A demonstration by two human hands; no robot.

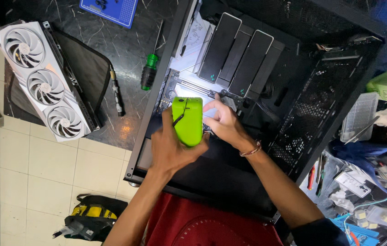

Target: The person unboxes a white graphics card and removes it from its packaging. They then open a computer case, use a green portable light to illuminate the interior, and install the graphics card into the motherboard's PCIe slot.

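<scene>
**Powered tool held over an open board: slip and drop risks**

Left hand [173, 148] wrapped around a lime-green powered driver [187, 120], held upright over the open black computer case [293, 114]. Driver's tip is hidden behind its own body; cannot tell whether it sits on a screw. Right hand [223, 123] rests just beside it, fingers curled and pressed down onto the white motherboard [189, 86] area, holding nothing that I can make out.

Risks as I judge them:
- Tip not visible from above. If off-centre, it may skate across the board and scratch traces or nick a component.
- Right fingers lie touching-close to the working point; a slip would meet them first.
- One-handed grip on a bulky tool: tilt could cam out the screw head.
- Bracelet on the right wrist hangs near the case edge; could snag.
- A loosened screw could fall into the case floor, hard to see on black.

White three-fan graphics card [43, 79] lies on the desk [111, 45] at left, overhanging its edge somewhat; a knock could tip it to the tiled floor. Green-handled screwdriver [150, 68] lies near the case wall, untouched.
</scene>
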